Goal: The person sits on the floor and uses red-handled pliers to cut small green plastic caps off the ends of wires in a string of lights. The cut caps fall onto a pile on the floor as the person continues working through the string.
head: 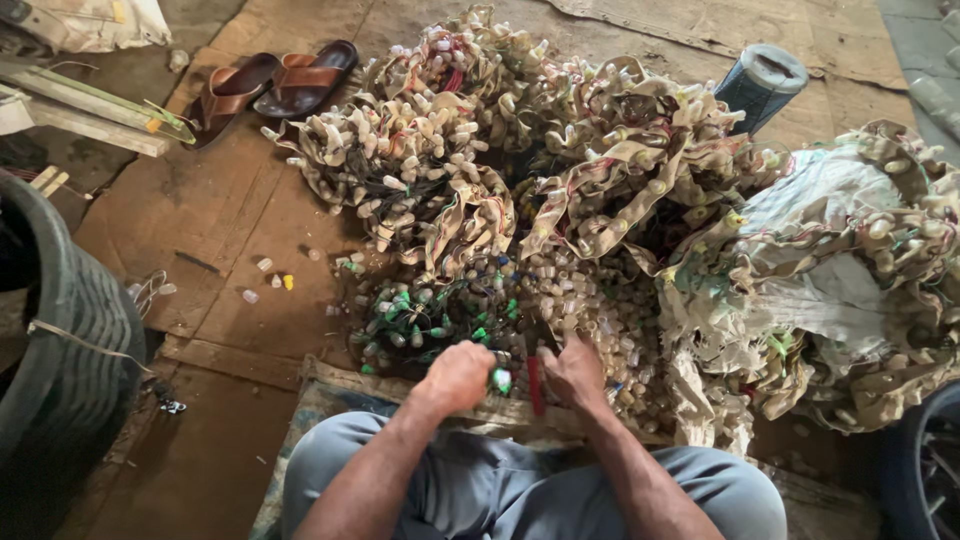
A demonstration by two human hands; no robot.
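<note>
I sit on the floor in grey trousers, facing a big heap of beige strips studded with small bulb sockets and wires point(560, 170). My left hand point(458, 375) is closed around a small green-tipped bulb piece point(501, 380) at the heap's near edge. My right hand point(574, 372) grips a tool with a red handle point(535, 385), its working end pointing toward the piece in my left hand. Loose green and pale bulb pieces point(420, 320) lie just beyond my hands.
A pair of brown sandals point(270, 85) lies at the back left. A dark tyre point(60, 340) stands at the left and another wheel point(925, 465) at the right. A dark cylindrical container point(760, 85) sits behind the heap. White sacking point(830, 250) lies among strips at right.
</note>
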